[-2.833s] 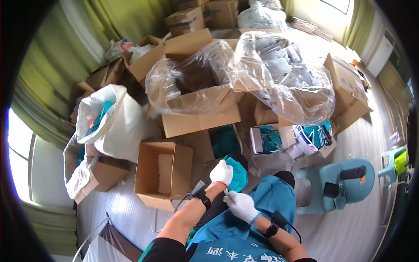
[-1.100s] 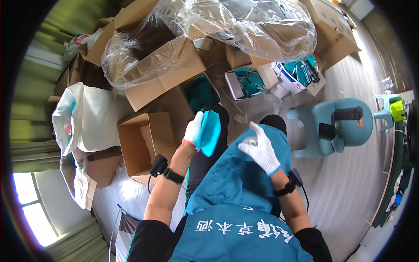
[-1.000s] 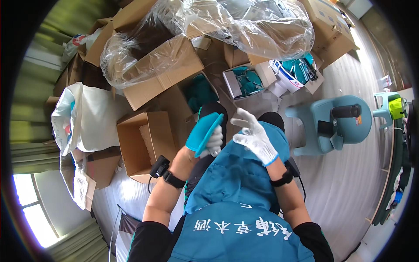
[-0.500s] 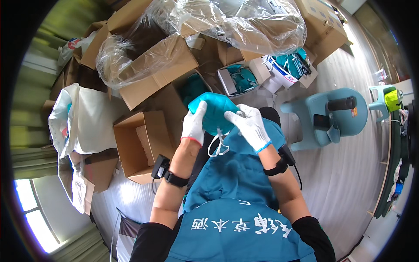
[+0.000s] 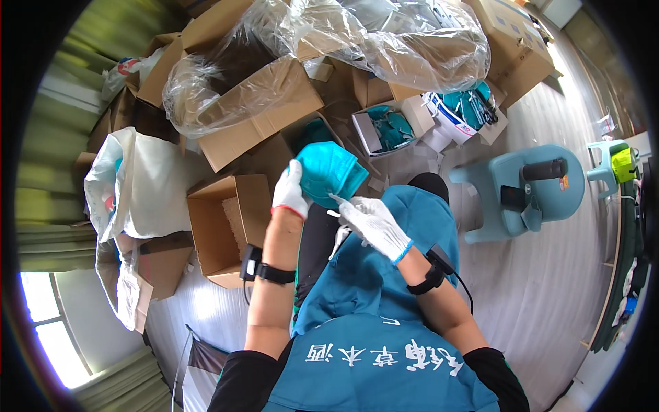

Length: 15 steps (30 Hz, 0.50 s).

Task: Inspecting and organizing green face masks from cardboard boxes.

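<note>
A teal cup-shaped face mask [image 5: 322, 170] with layered-looking edges is up in front of my apron. My left hand [image 5: 290, 189], in a white knit glove, grips it by its left edge, thumb on the near face. At the mask's lower right, the gloved fingers of my right hand [image 5: 374, 225] are pinched together on a white strap [image 5: 338, 240]. The strap hangs down below those fingers. Just beyond the mask stands a carton with more teal pieces [image 5: 312, 134], partly covered by the mask.
Left of my hands sits an open cardboard box [image 5: 257, 206], beside a white sack [image 5: 161, 199]. Farther off are a white box [image 5: 367, 137] and a white bucket [image 5: 449, 123], both holding teal masks. Plastic-lined cartons [image 5: 261, 110] lie ahead. On the right, a blue plastic chair [image 5: 494, 161] carries a black bottle [image 5: 544, 169].
The mask has turned and shifted slightly left with my left hand. My right hand has moved from the mask's right edge down to its strap.
</note>
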Motion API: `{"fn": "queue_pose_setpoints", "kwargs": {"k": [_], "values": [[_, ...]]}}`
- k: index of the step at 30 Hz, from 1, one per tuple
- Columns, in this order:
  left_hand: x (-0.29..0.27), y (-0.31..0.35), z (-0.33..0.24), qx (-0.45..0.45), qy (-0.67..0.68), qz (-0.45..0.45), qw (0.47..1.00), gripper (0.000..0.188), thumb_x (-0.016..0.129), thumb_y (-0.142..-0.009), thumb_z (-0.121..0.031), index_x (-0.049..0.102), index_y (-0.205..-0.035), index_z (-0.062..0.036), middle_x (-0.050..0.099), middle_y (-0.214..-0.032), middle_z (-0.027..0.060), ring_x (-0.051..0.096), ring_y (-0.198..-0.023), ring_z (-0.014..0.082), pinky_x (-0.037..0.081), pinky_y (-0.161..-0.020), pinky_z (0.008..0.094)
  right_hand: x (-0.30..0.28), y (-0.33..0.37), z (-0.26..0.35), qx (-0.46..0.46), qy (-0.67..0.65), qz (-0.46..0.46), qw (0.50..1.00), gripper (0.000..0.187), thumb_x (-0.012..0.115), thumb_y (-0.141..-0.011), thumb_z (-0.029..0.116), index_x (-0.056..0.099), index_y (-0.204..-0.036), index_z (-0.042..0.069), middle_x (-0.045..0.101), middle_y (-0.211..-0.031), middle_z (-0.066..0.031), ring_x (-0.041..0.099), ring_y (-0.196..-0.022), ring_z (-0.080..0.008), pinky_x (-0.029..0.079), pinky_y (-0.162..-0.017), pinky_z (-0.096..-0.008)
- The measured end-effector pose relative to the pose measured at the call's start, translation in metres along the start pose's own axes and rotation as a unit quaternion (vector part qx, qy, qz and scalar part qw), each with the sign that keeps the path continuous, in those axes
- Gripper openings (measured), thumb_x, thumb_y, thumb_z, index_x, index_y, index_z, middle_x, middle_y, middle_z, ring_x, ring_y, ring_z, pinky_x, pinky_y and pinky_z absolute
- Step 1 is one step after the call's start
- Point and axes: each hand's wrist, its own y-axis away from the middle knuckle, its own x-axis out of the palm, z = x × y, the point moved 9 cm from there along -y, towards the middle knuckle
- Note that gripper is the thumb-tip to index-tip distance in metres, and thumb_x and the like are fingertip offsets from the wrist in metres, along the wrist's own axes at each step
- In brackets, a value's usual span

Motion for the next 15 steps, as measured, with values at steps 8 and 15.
{"fn": "queue_pose_setpoints", "kwargs": {"k": [8, 15], "values": [[-0.064, -0.017, -0.003, -0.086, -0.152, -0.169, 0.97, 0.056, 0.041, -0.103, -0.048, 0.065, -0.119, -0.0005, 0.067, -0.119, 0.0179, 0.062, -0.111, 0.0372, 0.045, -0.099, 0.0478, 0.076, -0.006, -0.005, -0.138, 0.499, 0.025, 0.855, 0.043, 0.057, -0.091, 0.045, 0.067, -0.087, 0.003, 0.069, -0.077, -0.0185, 0.069, -0.073, -0.0381, 0.054, -0.064, -0.0497], [-0.041, 0.001, 0.018, 0.137, -0.697, -0.203, 0.674, 0.059, 0.042, -0.097, -0.053, 0.072, -0.086, -0.0038, 0.069, -0.093, 0.0249, 0.065, -0.092, 0.0451, 0.05, -0.084, 0.0523, 0.044, -0.009, -0.078, 0.078, 0.13, 0.005, 0.988, 0.05, 0.057, -0.093, 0.05, 0.065, -0.081, 0.002, 0.062, -0.066, -0.0088, 0.062, -0.06, -0.0233, 0.046, -0.056, -0.0355]]}}
